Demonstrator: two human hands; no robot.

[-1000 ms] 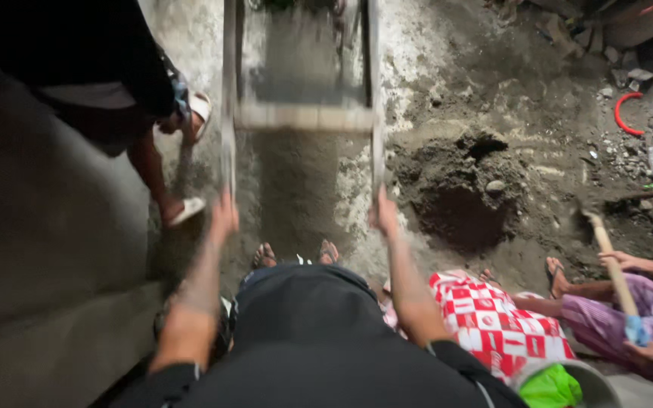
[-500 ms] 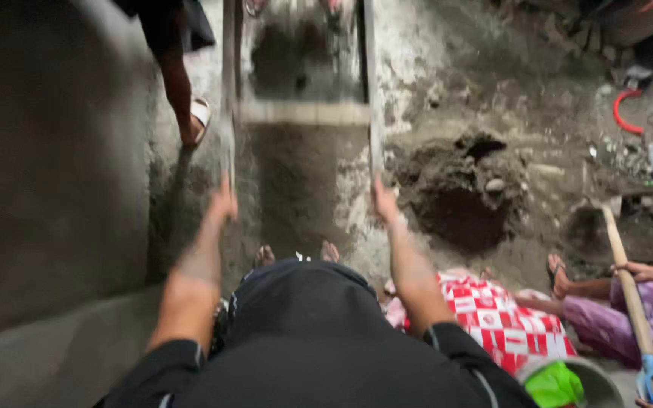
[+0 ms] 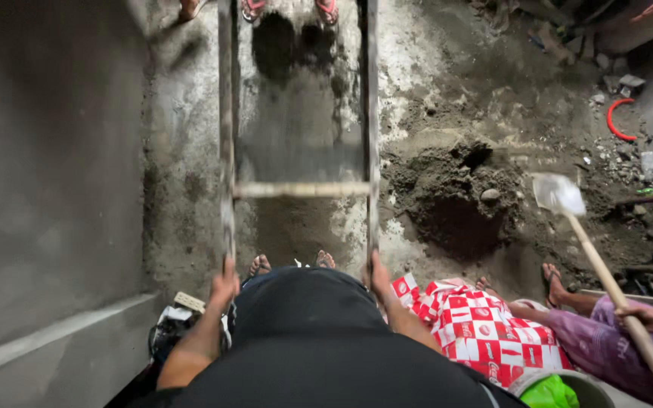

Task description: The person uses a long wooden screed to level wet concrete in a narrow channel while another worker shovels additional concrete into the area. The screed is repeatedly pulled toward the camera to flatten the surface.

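Hands are gripping a wooden sieve frame [image 3: 296,189]: my left hand [image 3: 224,285] is clenching its left rail, my right hand [image 3: 379,278] its right. Its long axis is running straight away from me over the sandy ground [image 3: 447,113].

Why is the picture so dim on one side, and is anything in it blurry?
Head view: the grey wall lies in shade, while light falls on the ground between the frame's rails. The left hand and right hand look fairly sharp; the shovel blade is smeared by motion and glares pale. Straight edges bow near the borders.
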